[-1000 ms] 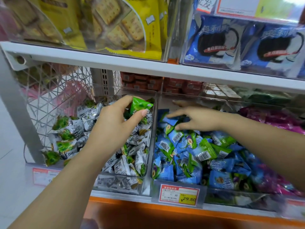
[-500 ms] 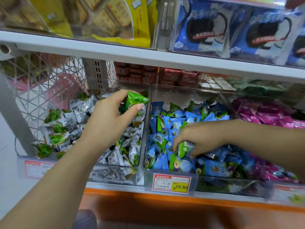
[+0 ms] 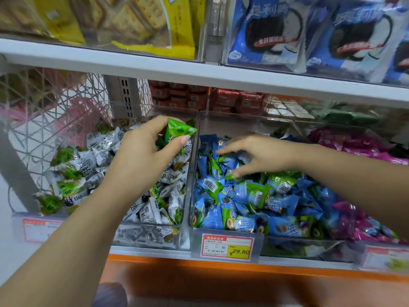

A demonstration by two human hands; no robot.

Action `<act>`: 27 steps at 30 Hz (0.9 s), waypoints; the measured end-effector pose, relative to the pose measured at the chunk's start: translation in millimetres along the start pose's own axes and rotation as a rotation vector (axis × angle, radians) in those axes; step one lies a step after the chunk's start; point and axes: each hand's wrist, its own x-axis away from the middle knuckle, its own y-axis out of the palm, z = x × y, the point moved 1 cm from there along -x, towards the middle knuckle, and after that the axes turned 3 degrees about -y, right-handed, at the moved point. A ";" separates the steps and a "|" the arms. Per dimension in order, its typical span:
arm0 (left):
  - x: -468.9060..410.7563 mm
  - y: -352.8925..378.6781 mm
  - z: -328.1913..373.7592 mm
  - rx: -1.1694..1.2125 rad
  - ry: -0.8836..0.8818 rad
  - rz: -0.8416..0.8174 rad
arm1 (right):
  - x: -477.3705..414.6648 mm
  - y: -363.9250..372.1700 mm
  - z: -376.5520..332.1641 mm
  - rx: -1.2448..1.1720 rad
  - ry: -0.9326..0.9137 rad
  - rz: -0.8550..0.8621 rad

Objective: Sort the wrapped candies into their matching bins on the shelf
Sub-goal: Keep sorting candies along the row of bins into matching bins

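Between thumb and fingers of the left hand [image 3: 143, 156], a green candy [image 3: 178, 131] is being pinched, likely light, crinkly and slippery. Fingers of the right hand [image 3: 262, 155] are spreading apart over blue candies [image 3: 284, 203], probably best pinched mid-packet.

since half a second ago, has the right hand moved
Yes: the right hand pulled back from the price tag, deeper into the blue candy bin.

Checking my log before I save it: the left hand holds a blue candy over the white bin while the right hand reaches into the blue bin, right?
Not quite. The candy in the left hand is green, not blue, as the head view shows. It is held over the white bin while the right hand reaches into the blue bin.
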 end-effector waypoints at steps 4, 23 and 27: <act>0.3 0.3 -0.8 -0.002 0.007 -0.006 | 23.3 -4.2 -30.0 -0.138 -0.099 -0.048; -0.6 1.3 -9.3 -0.064 0.023 -0.003 | -12.6 39.2 -52.4 -0.058 -0.270 -0.240; -3.2 0.7 -11.9 -0.078 0.011 -0.002 | -17.6 21.6 -29.9 -0.048 -0.182 -0.039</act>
